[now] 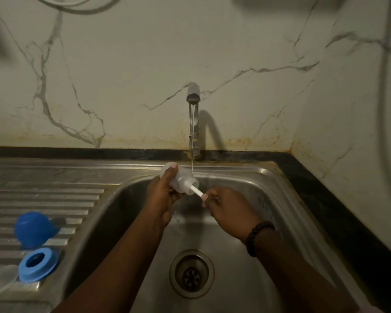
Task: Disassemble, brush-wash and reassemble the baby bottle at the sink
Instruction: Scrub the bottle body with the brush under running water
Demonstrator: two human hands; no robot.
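No brand, label or writing can be read on anything here. Your left hand (161, 195) has its grip wrapped around the clear plastic baby bottle body (178, 177), fingers and thumb curled round its side, holding it above the back of the stainless steel sink basin (269, 199). The bottle lies tilted, its long axis running from upper left to lower right: base toward the back rim, open mouth toward your right hand (228, 211). What lies inside the bottle is too blurred to tell, apart from the white brush handle (195, 191) entering its mouth. Your right hand pinches the outer end of that handle in a tight grip, a dark beaded bracelet (257, 236) at the wrist. A thin stream of water (192, 154) falls from the chrome tap (193, 102), passing just beside the bottle. On the ribbed steel draining board (54, 195) to the left lie the blue dome-shaped bottle cap (33, 229) and the blue screw collar ring (37, 265), near each other. The round drain strainer (192, 274) sits in the basin floor.
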